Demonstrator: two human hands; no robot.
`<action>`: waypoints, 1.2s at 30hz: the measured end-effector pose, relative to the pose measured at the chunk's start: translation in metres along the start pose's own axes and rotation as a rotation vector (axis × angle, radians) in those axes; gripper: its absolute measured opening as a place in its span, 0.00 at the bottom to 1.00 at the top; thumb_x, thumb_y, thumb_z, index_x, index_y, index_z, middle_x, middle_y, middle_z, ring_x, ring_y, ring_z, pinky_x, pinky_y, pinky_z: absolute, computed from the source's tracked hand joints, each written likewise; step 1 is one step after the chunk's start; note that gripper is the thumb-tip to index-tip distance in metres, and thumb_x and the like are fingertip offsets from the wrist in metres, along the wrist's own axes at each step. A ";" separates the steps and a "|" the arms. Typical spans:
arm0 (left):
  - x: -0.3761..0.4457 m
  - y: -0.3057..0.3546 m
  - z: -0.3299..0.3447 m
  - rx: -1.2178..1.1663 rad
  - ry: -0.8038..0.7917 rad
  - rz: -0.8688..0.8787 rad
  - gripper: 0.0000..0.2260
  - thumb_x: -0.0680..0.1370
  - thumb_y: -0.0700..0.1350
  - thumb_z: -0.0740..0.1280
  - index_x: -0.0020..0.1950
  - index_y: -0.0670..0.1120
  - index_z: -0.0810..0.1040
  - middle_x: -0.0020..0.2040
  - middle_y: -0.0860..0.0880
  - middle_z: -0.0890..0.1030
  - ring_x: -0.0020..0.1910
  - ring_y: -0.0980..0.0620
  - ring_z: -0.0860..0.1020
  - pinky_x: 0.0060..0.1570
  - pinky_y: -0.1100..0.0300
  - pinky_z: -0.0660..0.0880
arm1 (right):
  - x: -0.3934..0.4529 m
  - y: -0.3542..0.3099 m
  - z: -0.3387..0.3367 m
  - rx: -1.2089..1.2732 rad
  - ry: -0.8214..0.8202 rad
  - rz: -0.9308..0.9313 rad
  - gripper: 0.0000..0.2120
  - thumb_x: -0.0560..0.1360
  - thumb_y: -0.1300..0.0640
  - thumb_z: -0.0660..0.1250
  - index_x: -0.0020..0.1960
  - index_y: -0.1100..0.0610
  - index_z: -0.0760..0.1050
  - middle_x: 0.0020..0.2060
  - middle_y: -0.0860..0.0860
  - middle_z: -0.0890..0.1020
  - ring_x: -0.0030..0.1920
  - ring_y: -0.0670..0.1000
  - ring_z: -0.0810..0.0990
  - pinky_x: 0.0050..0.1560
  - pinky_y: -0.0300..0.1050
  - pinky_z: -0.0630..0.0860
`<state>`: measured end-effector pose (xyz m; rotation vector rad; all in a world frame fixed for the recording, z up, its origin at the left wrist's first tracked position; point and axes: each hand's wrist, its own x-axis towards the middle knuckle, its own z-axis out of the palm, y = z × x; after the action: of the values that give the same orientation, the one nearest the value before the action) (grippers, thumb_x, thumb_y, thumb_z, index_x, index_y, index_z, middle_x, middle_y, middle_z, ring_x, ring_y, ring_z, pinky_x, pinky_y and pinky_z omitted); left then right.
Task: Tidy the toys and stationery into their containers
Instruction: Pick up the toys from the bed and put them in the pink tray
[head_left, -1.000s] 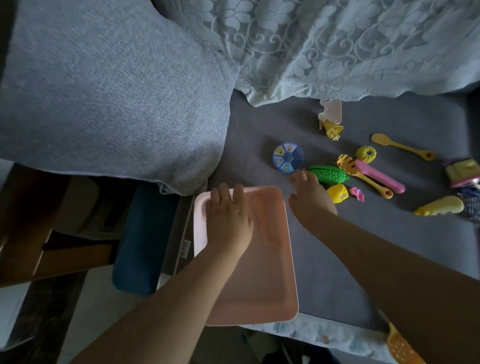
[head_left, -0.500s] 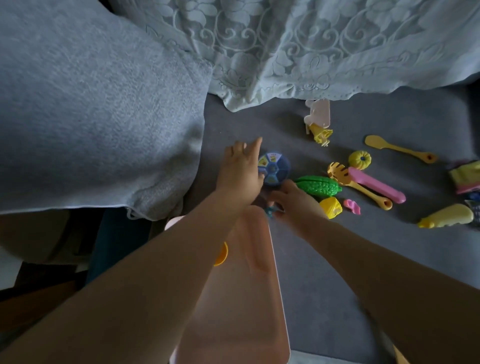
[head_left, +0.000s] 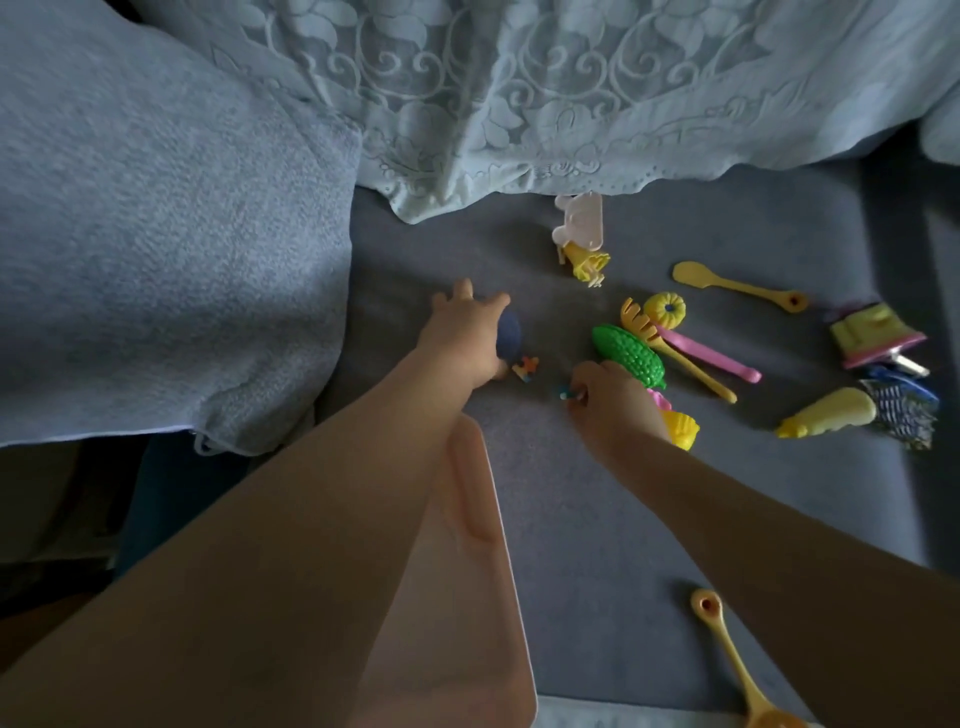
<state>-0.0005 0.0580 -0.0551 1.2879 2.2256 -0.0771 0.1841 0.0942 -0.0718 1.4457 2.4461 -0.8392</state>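
Observation:
My left hand (head_left: 465, 332) grips the round blue toy disc (head_left: 510, 336), tipped up on its edge on the grey couch seat. A tiny orange piece (head_left: 524, 366) lies just right of it. My right hand (head_left: 608, 402) pinches a small blue piece (head_left: 563, 393) against the seat, right beside the green corn toy (head_left: 628, 355). The pink tray (head_left: 483, 545) lies under my left forearm at the seat's front edge. A yellow toy (head_left: 683, 430) and a small pink piece (head_left: 660, 399) peek out behind my right hand.
A grey cushion (head_left: 156, 234) fills the left, with a lace blanket (head_left: 571, 93) behind. Scattered to the right are a yellow fork (head_left: 675, 348), pink utensil (head_left: 711, 354), yellow spoon (head_left: 737, 285), yellow ring (head_left: 665, 309), ice-cream toy (head_left: 587, 254), yellow bottle (head_left: 826, 420) and cake toy (head_left: 872, 335). An orange ladle (head_left: 737, 670) lies at bottom right.
My left hand left the tray, reached forward and took hold of the blue disc, tipping it on edge. My right hand shifted to the small pieces beside the corn. The view moved forward.

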 end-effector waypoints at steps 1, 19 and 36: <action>-0.008 -0.003 -0.005 -0.030 0.028 -0.011 0.35 0.69 0.50 0.73 0.73 0.55 0.63 0.71 0.42 0.60 0.67 0.36 0.63 0.61 0.47 0.71 | -0.003 -0.004 -0.003 0.032 0.005 -0.004 0.08 0.76 0.57 0.63 0.53 0.57 0.76 0.51 0.56 0.76 0.51 0.58 0.78 0.42 0.43 0.68; -0.181 -0.058 0.016 0.028 0.275 -0.132 0.32 0.63 0.69 0.61 0.61 0.54 0.73 0.53 0.48 0.73 0.55 0.45 0.72 0.49 0.54 0.70 | -0.086 -0.078 0.012 0.052 -0.150 0.145 0.20 0.74 0.49 0.67 0.61 0.53 0.64 0.51 0.52 0.78 0.50 0.56 0.80 0.45 0.49 0.78; -0.126 -0.054 0.005 0.087 0.276 -0.050 0.35 0.73 0.63 0.65 0.75 0.50 0.60 0.75 0.39 0.60 0.74 0.36 0.58 0.69 0.43 0.64 | 0.033 -0.087 -0.029 -0.014 -0.072 0.083 0.13 0.78 0.56 0.56 0.46 0.57 0.79 0.46 0.57 0.83 0.43 0.57 0.78 0.41 0.43 0.69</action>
<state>0.0058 -0.0712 -0.0091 1.3586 2.5133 -0.0156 0.0964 0.1028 -0.0295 1.4752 2.3184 -0.8397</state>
